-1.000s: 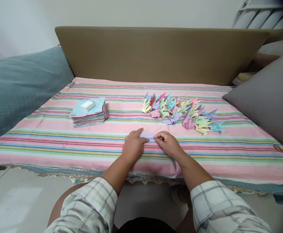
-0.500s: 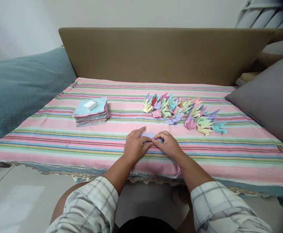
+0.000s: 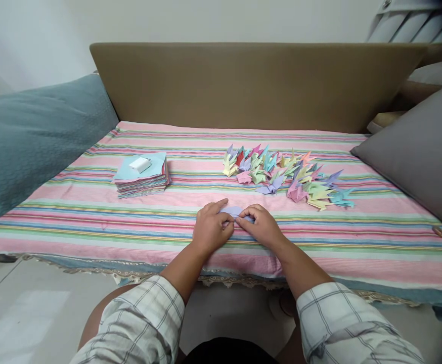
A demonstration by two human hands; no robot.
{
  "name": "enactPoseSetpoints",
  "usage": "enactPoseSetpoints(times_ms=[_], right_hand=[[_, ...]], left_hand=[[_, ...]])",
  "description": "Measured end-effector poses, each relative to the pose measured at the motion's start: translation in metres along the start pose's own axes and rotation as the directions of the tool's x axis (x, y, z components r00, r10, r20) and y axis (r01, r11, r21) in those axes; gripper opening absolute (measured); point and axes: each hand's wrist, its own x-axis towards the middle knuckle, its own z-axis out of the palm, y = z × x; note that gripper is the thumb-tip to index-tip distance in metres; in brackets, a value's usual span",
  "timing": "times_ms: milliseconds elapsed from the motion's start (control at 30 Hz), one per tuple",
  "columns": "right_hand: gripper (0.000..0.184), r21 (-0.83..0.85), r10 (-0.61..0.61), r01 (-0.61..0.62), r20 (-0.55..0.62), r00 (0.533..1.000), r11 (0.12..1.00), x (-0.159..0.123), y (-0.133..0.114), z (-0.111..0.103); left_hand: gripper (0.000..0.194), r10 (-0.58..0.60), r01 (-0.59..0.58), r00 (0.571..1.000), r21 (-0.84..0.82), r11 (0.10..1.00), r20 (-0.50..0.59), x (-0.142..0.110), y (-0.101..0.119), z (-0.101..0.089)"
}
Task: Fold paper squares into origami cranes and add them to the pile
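Two hands [image 3: 210, 230] [image 3: 262, 227] pinching thin lavender paper [image 3: 231, 210] over striped cloth [image 3: 130, 222]; spiky paper cranes [image 3: 259, 174] beyond.

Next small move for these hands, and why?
I'd probably press down along the near edge of the lilac paper: the left hand and the right hand meet there, fingertips close together, and the piece looks partly folded, though the exact crease is hidden.
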Motion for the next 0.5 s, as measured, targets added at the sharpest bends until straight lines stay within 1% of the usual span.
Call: enactPoseSetpoints(times_ms=[100, 333, 500], right_hand=[[0.014, -0.021, -0.002, 0.002, -0.002, 1.000, 1.000, -0.0002, -0.0007, 0.0007], [0.014, -0.069, 0.006, -0.007, -0.023, 1.000, 0.998, -0.0012, -0.0026, 0.0026], [0.016, -0.103, 0.002, -0.006, -0.036, 0.999, 0.995, -0.0028, -0.0064, 0.0036]], left_hand=[[0.009, -0.022, 0.022, 1.000, -0.010, 1.000, 0.015, 0.0012, 0.0019, -0.0015], [0.010, -0.118, 0.122, 0.990, -0.043, 0.992, 0.078, 0.0073, 0.0044, -0.0032], [0.009, -0.158, 0.162, 0.985, -0.054, 0.985, 0.075, 0.0086, 0.0045, -0.0020]])
